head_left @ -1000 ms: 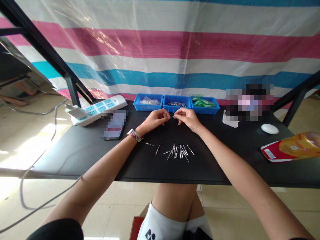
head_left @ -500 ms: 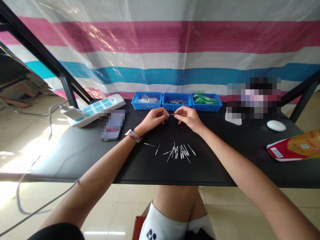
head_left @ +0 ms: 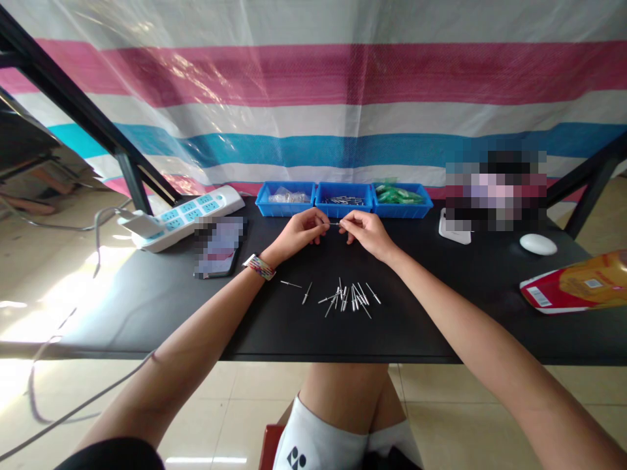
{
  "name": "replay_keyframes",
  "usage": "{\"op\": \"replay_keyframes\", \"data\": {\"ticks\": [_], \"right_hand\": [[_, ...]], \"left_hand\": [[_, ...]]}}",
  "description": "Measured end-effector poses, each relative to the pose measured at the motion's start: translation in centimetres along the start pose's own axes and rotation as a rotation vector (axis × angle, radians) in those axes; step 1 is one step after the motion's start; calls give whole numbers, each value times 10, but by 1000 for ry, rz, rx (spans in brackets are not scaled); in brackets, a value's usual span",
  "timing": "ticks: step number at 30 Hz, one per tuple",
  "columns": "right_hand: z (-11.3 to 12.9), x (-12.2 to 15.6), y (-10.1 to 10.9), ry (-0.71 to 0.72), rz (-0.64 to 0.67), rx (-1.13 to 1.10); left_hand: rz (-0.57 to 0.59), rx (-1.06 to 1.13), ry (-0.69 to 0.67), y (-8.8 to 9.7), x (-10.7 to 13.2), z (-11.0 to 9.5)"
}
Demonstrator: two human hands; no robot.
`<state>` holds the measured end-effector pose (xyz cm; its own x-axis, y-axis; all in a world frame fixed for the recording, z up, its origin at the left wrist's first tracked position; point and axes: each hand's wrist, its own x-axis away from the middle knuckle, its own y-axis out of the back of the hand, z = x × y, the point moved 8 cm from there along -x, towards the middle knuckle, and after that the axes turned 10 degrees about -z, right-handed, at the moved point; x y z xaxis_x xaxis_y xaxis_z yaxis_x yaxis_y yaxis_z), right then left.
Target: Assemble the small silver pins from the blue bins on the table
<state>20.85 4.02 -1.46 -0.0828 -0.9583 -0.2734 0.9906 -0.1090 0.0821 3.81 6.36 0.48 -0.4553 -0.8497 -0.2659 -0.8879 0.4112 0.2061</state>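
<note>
Between my two hands a thin metal pop rivet [head_left: 334,224] lies level above the black table. My left hand [head_left: 306,230] pinches one end of it between thumb and finger. The other end sits in the pinch of my right hand [head_left: 361,228]. Right behind the hands stands a blue bin [head_left: 343,212] with more rivets [head_left: 349,200] inside. Nearer to me, several loose pop rivets [head_left: 353,297] lie scattered on the table, with a couple apart [head_left: 306,294] on the left.
Left of the rivet bin is a blue bin [head_left: 285,209] with clear bags; right of it, one [head_left: 402,210] with green packets. A power strip [head_left: 191,215] and phone [head_left: 223,248] lie left. A white mouse [head_left: 538,245] and red-yellow package [head_left: 573,287] lie right.
My hands stay almost in place, both still on the rivet, and a little more of it shows between the fingers. The whole view has shifted slightly.
</note>
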Motion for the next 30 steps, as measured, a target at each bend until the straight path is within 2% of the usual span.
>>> {"op": "replay_keyframes", "data": {"ticks": [10,22,30], "right_hand": [[7,3,-2,-42,-6,-111],[4,2,0,20,-19,30],[9,4,0,-1,-20,-16]], "left_hand": [[-1,-127,-15,1,0,3],[2,-1,19,0,1,1],[-15,-90,18,1,1,0]]}}
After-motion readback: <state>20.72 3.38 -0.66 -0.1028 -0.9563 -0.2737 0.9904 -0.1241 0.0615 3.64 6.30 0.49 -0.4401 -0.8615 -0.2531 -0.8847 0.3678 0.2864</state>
